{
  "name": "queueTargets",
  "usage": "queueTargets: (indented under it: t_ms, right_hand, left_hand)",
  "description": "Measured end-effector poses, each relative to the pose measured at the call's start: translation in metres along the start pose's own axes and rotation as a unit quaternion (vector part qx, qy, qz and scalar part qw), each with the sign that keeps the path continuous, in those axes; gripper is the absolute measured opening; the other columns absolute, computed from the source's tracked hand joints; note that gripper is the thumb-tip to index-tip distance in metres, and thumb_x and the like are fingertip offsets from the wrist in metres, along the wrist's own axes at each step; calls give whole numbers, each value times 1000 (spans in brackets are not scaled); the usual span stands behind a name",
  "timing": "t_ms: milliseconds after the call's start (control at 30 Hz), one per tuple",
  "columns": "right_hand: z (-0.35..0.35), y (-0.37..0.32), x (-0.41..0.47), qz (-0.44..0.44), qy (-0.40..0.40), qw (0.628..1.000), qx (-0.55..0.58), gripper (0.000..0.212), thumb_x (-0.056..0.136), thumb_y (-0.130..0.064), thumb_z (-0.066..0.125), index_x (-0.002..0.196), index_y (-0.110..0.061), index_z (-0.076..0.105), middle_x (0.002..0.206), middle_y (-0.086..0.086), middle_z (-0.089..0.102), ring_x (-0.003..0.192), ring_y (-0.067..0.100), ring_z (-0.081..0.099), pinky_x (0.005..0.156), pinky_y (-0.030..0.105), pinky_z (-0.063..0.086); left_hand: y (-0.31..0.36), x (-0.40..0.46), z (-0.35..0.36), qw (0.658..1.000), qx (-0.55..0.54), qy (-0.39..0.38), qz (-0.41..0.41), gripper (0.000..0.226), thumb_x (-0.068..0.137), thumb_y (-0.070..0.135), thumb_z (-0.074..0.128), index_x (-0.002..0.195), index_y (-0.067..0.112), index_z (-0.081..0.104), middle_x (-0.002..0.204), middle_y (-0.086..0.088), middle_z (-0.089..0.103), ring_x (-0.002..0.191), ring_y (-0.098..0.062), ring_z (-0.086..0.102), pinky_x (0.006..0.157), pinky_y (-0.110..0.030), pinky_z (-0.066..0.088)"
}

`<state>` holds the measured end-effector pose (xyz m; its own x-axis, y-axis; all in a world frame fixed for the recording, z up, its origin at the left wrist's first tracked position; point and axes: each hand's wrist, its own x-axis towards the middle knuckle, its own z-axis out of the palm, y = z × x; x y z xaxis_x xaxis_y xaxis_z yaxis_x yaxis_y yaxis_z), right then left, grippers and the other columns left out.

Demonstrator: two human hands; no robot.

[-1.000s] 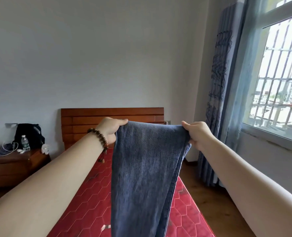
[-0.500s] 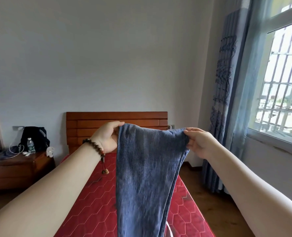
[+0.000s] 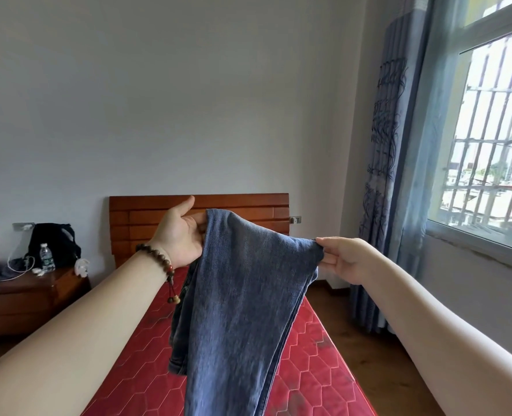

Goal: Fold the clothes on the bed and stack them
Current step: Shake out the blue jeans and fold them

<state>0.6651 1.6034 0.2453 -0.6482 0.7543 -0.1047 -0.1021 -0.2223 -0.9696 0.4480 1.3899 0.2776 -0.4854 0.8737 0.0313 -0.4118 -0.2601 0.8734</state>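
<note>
A: Where are the jeans point(image 3: 242, 301) right now?

B: Up in the air in front of you, above the red mattress point(image 3: 317, 361). They hang from your two hands and run down out of view at the bottom edge. The top edge slopes, higher at your left hand than at your right.

A: How is my left hand point(image 3: 179, 238) holding them?

B: Palm turned toward you, thumb lifted clear and pointing up. The fingers go in behind the cloth at its upper left corner, so I cannot tell whether they are curled round it or only propping it. You wear a bead bracelet point(image 3: 160, 259) on that wrist.

A: And my right hand point(image 3: 348, 259)?

B: It pinches the upper right corner between thumb and fingertips, fingers fairly straight, pointing left.

A: What else is there?

B: A wooden headboard point(image 3: 242, 205) behind your hands. At the left, a nightstand point(image 3: 23, 295) with a water bottle point(image 3: 47, 257) and a black bag point(image 3: 52, 240). On your right, a blue curtain point(image 3: 384, 175) beside a barred window point(image 3: 495, 139)
</note>
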Motion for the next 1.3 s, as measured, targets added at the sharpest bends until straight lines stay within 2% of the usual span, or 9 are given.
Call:
queueTargets:
  t_ms: [100,200,367,567,733,933,1067,1167,1300]
  right_hand:
    - [2,-1,-8,45,-45,998,-8,11,91,-9,60,99,-2,63,87,12,68,69,22,68,63,36,58]
    - [9,3,-18,109,-78,990,-31,16,90,-13,64,105,-10,63,103,12,65,94,26,63,79,43,52]
    - [18,-2,-12,94,-47,994,6,6,94,-18,59,99,-15,56,101,7,58,101,25,53,89,44,45]
    - [22,-17,0,73,-33,995,-52,14,98,-23,51,110,-15,52,124,7,53,119,29,49,94,51,44]
    - [30,-24,-2,21,8,981,-191,24,100,-21,47,117,-3,51,111,16,55,99,32,59,67,49,55]
    - [12,-22,2,16,-133,981,-141,48,95,0,52,133,-28,48,124,15,60,104,35,65,92,55,50]
    - [19,-19,6,-44,-37,988,-143,47,92,3,55,133,-20,49,101,14,64,61,19,68,65,38,56]
    - [22,-26,15,-82,44,991,-97,45,87,-6,67,129,-14,52,98,11,62,62,15,61,56,30,53]
    - [27,-30,11,-101,16,993,-52,40,92,-6,60,130,-18,54,92,9,62,68,17,60,64,33,55]
  left_hand:
    - [0,-2,-3,1000,-16,-4,2,71,92,58,34,107,-3,69,103,-17,64,100,-29,59,95,-44,43]
    - [-2,-4,-3,1000,-22,-8,4,72,92,59,33,116,-2,63,103,-17,65,100,-29,60,93,-43,44]
    - [3,-4,-8,1000,-20,18,14,64,93,52,38,118,-2,61,110,-18,65,106,-29,60,91,-42,46]
    - [6,-5,-25,996,65,66,-2,47,94,34,40,92,-3,69,83,-14,67,75,-22,63,77,-35,47]
    - [-6,-2,-30,989,115,90,-14,20,94,19,50,91,3,62,82,-9,64,75,-19,60,74,-33,49]
    - [-7,9,-24,985,135,96,42,11,94,1,51,98,4,61,95,-13,66,85,-20,64,65,-32,54]
    - [-6,12,-11,950,292,90,59,18,100,9,43,89,12,57,87,-8,63,75,-22,60,54,-31,48]
    - [-5,23,-7,914,374,137,77,17,98,9,46,85,12,57,87,-11,59,80,-27,58,58,-29,46]
    - [1,30,-2,943,242,217,70,9,87,1,58,78,3,58,81,-12,59,79,-27,61,66,-32,47]
